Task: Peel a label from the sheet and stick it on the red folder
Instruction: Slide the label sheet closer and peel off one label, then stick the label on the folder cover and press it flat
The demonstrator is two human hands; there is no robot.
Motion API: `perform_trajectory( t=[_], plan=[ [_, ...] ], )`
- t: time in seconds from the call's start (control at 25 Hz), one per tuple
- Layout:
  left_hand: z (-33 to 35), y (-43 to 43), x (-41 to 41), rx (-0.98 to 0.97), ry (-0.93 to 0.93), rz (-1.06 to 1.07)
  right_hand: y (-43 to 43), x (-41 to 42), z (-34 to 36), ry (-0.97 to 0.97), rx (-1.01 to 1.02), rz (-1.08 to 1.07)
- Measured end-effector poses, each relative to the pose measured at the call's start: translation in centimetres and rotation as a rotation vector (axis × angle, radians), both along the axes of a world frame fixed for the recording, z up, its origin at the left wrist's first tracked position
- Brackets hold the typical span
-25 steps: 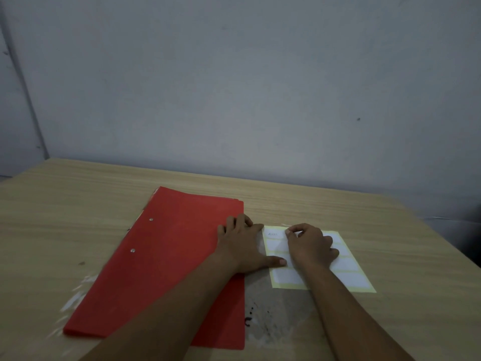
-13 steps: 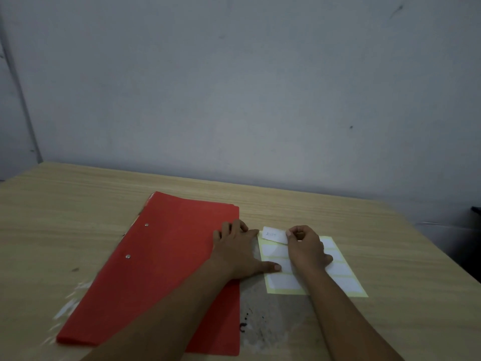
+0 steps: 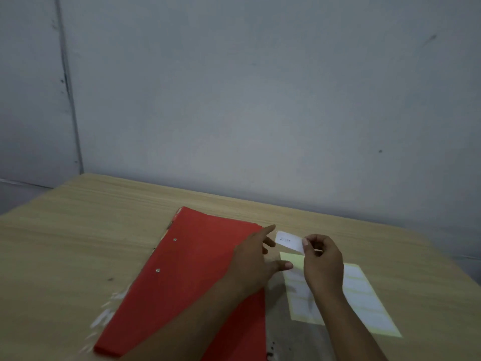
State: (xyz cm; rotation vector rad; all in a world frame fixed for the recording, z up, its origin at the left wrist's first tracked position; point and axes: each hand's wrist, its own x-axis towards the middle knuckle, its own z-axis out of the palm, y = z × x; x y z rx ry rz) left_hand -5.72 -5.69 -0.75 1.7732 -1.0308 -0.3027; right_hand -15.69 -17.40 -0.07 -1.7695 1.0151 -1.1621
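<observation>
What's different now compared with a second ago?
The right hand has peeled the white label fully off the label sheet and lifted it, leaving a bare yellow patch. The left hand lifted its fingers, thumb still on the sheet. The red folder stayed put.

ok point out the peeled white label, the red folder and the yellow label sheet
peeled white paper label (image 3: 288,240), head view, its middle
flat red card folder (image 3: 197,269), head view, bare cover
pale yellow label sheet (image 3: 364,295), head view, right column

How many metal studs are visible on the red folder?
2. One stud sits nearer the folder's far end; the other lies closer along the same left edge. The arms may hide more.
</observation>
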Motion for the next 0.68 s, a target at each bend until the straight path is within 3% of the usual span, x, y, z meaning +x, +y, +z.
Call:
perform_trajectory(
  t=[0.08, 0.24, 0.44, 0.68],
  plan=[
    [-0.1, 1.2, 0.7, -0.13, 0.099, -0.011, 1.0, 1.3, 0.0, 0.003, -0.014, 0.02],
    [-0.1, 2.7, 2.8, -0.238, 0.102, 0.21, 2.7, 3.9, -0.3, 0.021, -0.01, 0.054],
    [-0.5, 4.5, 6.9, -0.169, 0.111, 0.352, 4.3, 6.4, -0.5, 0.02, -0.005, 0.121],
    [-0.7, 4.3, 8.4, -0.069, 0.113, 0.356, 5.0, 8.3, -0.7, 0.034, -0.013, 0.144]
  ],
)
